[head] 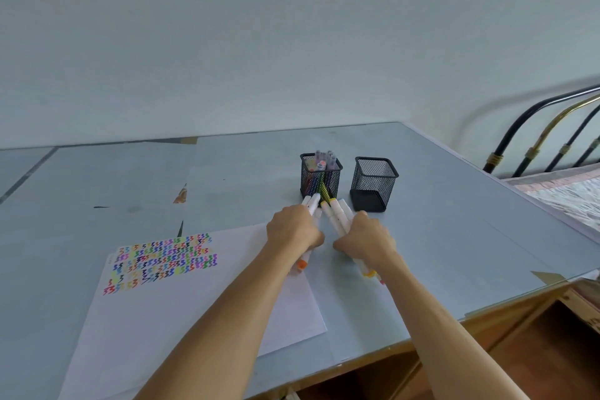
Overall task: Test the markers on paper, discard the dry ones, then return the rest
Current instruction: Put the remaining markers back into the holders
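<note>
I am gripping a bundle of white markers (310, 204) in my left hand (293, 229), fingers curled round them, their far ends poking out just in front of the full cup (320, 176) and an orange cap (302, 265) sticking out on my side of the fist. My right hand (365, 239) is curling round a second bundle (337, 214), whose far ends are also lying just before the full cup, with a yellow cap (369, 273) showing nearest me. The full cup, a black mesh one, is standing upright on the table (130, 178) and holding more markers. Just right of it, apart from it, an empty mesh cup (374, 183) is standing. Left of the full cup and nearer me, the paper (194, 308) is lying flat, its far left corner covered in rows of coloured squiggles (162, 261). My left forearm is crossing the paper's right edge.
</note>
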